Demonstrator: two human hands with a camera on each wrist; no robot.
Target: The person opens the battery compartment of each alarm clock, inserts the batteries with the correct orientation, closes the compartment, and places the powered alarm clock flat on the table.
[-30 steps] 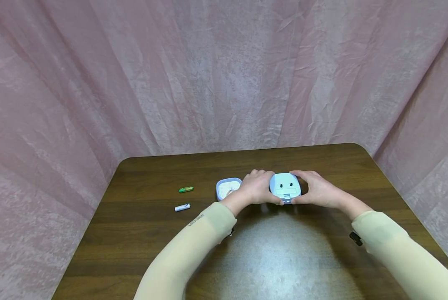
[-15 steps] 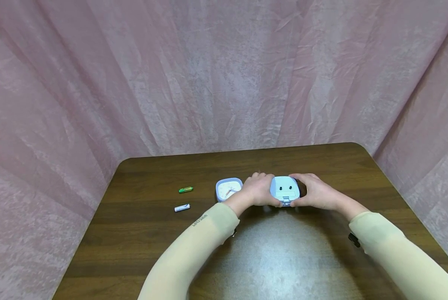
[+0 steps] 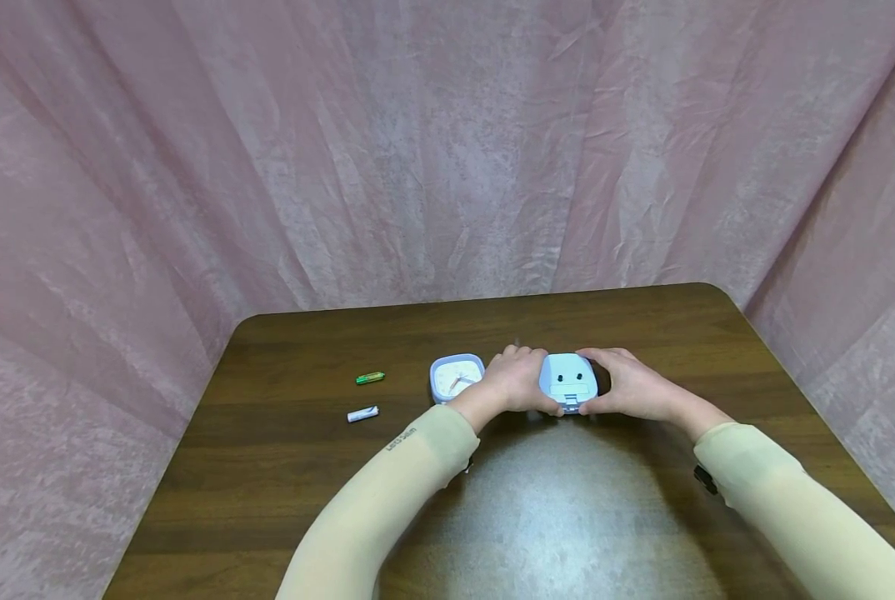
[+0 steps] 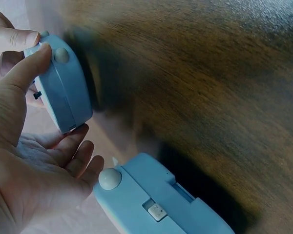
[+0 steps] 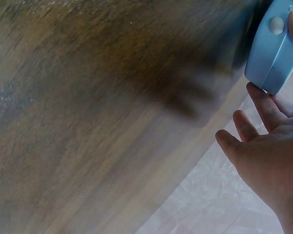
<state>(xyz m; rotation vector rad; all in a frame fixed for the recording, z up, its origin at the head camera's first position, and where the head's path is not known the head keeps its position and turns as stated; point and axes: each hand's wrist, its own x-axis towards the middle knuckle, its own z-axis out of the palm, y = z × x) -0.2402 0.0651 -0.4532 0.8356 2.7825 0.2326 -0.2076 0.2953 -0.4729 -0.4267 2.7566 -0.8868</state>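
Observation:
A light-blue alarm clock (image 3: 568,385) is face down, its back with two black knobs and a battery cover turned up. My left hand (image 3: 517,379) grips its left side, with the thumb near a round foot (image 4: 61,55) in the left wrist view. From the right, my right hand (image 3: 629,385) holds the same clock between thumb and fingers, and in the right wrist view a fingertip touches the clock's lower corner (image 5: 264,80). Just left of my left hand a second light-blue alarm clock (image 3: 453,375) lies dial up, partly covered by the hand and wrist.
On the brown wooden table (image 3: 290,483), a green battery (image 3: 370,377) and a white battery (image 3: 362,414) lie to the left of the clocks. A pink curtain (image 3: 447,150) hangs behind the table's far edge.
Both hands have brought the held clock slightly nearer to me, and its back has tilted a little. More of the second clock's dial shows beside my left wrist.

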